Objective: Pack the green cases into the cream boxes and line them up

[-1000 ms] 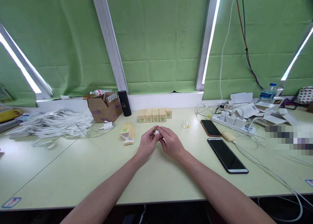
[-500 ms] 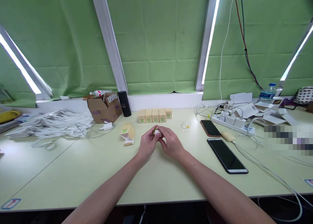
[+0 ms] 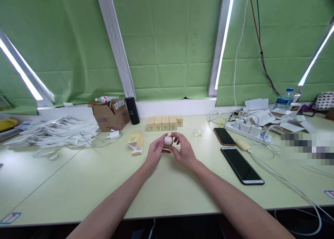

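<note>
Between my two hands is a small, rounded, pale pink object (image 3: pixel 168 141) with a dark and gold edge; its exact kind I cannot make out. My left hand (image 3: pixel 155 151) grips its left side, thumb on top. Curved around its right side are the fingers and thumb of my right hand (image 3: pixel 184 150), touching its edges. Left of my hands an opened small cardboard box (image 3: pixel 136 141) lies on its side. Several closed small cardboard boxes (image 3: pixel 161 123) with green labels stand in a row behind. A small clear plastic piece (image 3: pixel 198 133) sits to the right.
Two phones, a smaller one (image 3: pixel 224 137) and a larger one (image 3: pixel 242 166), lie right of my hands. Cables and a power strip (image 3: pixel 247 132) are behind them. At left are a pile of white strips (image 3: pixel 56 133), a brown carton (image 3: pixel 112 115) and a black cylinder (image 3: pixel 132 110).
The pale pink object has turned and now shows its broad side. My right hand's fingers have opened out from over it to its right edge.
</note>
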`<move>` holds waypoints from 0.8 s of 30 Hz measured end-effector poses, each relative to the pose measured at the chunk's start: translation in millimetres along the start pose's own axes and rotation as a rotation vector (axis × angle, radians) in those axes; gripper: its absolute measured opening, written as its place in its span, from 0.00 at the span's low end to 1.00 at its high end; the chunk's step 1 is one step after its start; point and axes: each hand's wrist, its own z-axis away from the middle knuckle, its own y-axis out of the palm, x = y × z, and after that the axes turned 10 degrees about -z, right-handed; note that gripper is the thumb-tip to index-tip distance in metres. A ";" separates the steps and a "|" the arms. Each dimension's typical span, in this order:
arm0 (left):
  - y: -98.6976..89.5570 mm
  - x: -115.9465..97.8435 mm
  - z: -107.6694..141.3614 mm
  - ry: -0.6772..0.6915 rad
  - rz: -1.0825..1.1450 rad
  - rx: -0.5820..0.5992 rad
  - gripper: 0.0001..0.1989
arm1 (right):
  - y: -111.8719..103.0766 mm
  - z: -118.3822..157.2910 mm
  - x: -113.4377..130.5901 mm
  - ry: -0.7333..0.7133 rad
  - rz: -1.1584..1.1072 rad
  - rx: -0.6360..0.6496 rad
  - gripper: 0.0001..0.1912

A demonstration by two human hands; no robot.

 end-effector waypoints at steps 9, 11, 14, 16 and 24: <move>-9.3 8.1 -6.7 0.092 -0.195 -0.118 0.24 | -2.4 -6.6 10.4 0.306 -0.324 -0.054 0.18; -11.2 9.4 -7.4 0.152 -0.293 -0.141 0.20 | -2.0 -8.2 8.9 0.377 -0.412 -0.071 0.19; -13.3 8.5 -5.8 0.306 -0.519 -0.167 0.21 | -0.6 -10.3 6.2 0.472 -0.517 -0.095 0.24; -13.5 7.1 -3.3 0.407 -0.682 -0.164 0.25 | 0.0 -11.5 5.2 0.527 -0.560 -0.106 0.26; -9.0 6.7 1.6 0.605 -0.969 -0.077 0.24 | -0.3 -12.5 3.9 0.603 -0.554 -0.094 0.29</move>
